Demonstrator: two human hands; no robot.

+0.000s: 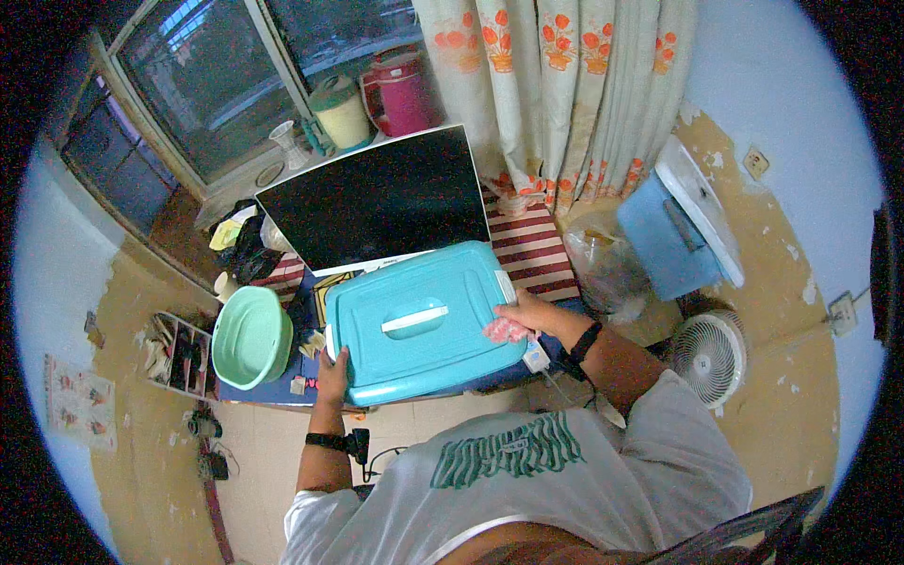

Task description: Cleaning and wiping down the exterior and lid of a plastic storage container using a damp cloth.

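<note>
A turquoise plastic lidded storage box (424,282) with a white lid handle is before me, tilted over the desk's near edge. My left hand (333,374) grips its left end near a white latch. At the right end, by the other white latch, my right hand (526,314) grips the box and also holds a pink-and-white cloth (506,330). The fingers of both hands are partly hidden by the box. A light green plastic basin (247,339) stands on the desk to the left. A white power strip (537,355) is just below my right hand.
A large dark-screened monitor (381,198) stands behind the box. Jugs (402,95) and a glass vase (286,141) line the windowsill. Right of the desk are a clear plastic bag (611,265), a blue bin (667,240) and a white fan (708,360). A small rack (185,357) stands at left.
</note>
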